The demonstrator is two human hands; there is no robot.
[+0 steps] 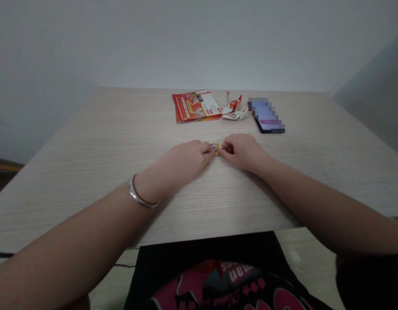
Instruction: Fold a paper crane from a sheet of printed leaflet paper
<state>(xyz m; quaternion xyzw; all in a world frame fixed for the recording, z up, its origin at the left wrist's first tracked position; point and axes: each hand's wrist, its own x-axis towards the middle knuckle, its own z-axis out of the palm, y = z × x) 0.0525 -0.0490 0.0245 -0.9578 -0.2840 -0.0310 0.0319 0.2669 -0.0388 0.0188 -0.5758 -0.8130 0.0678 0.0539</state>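
Observation:
My left hand [186,161] and my right hand [242,150] meet at the middle of the pale wooden table [105,142]. Both pinch a small folded piece of colourful paper [216,149] that lies flat on the tabletop between the fingertips. Fingers of both hands are curled and pressed onto the paper, which is mostly hidden by them. A silver bangle [139,197] sits on my left wrist.
Farther back lie a stack of red and orange printed leaflets [195,106], a folded paper figure [234,109] and a phone [266,116] with a blurred screen. A plain wall stands behind the table. My dark printed shirt [215,280] shows below the near edge.

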